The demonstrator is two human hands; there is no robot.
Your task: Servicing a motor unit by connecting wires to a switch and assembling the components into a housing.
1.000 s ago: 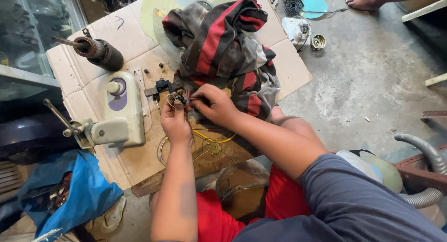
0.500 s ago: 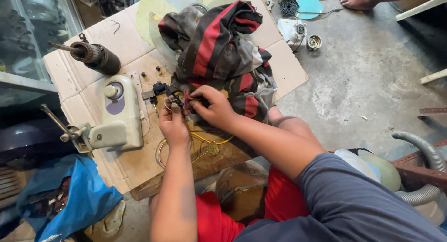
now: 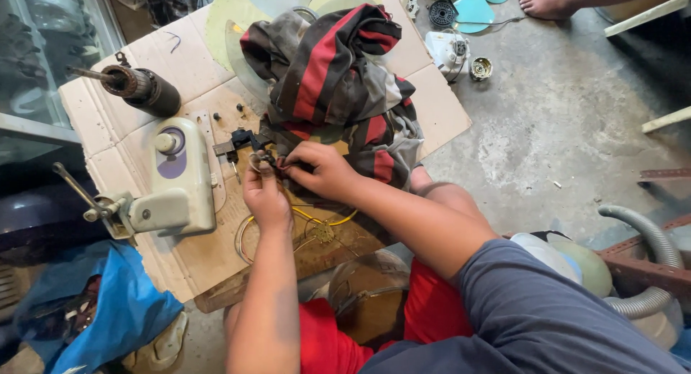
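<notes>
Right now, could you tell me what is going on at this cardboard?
A seated person works over a cardboard sheet. Both hands, left hand and right hand, pinch a small metal part beside a cream housing. A striped cloth lies behind, yellow wires beneath the wrists.

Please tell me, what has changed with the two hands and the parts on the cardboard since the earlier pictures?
Almost nothing changed. The left hand and right hand remain together over the same small black part, fingers shifting only slightly. The cream housing, motor rotor and striped cloth stayed in place.
</notes>
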